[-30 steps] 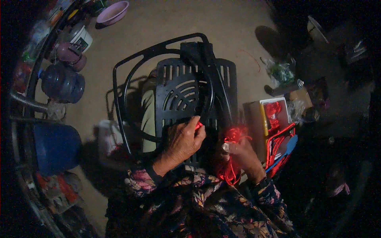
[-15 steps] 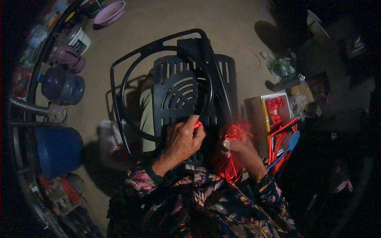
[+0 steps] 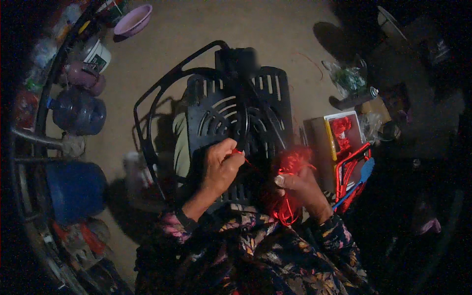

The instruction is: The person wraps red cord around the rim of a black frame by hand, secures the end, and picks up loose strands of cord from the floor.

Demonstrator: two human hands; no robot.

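Observation:
My left hand point(image 3: 221, 164) is closed, thumb against fingers, pinching a bit of red cord beside the black tube frame. The black tube frame point(image 3: 143, 120) has an outer bar and an inner curved bar; it leans across a black slatted plastic panel point(image 3: 214, 118). To the right, my right hand point(image 3: 302, 187) is closed around a loose bundle of red cord point(image 3: 294, 160), whose loops hang below the fingers. A thin red strand runs from the left hand toward the bundle. Where the strand meets the frame is too dark to make out.
At right stands an open box point(image 3: 358, 129) with red bundles, a red-wrapped frame and a blue tool point(image 3: 366, 169) against it. A spray can point(image 3: 359, 99) lies beyond. Along the left are a blue bin point(image 3: 76, 189), a large water bottle point(image 3: 81, 110) and a pink basin point(image 3: 132, 20).
My left hand has turned and shifted slightly left, still pinching the cord. The black frame has tilted or turned, its ring looking narrower. My right hand stays nearly in place with the bundle.

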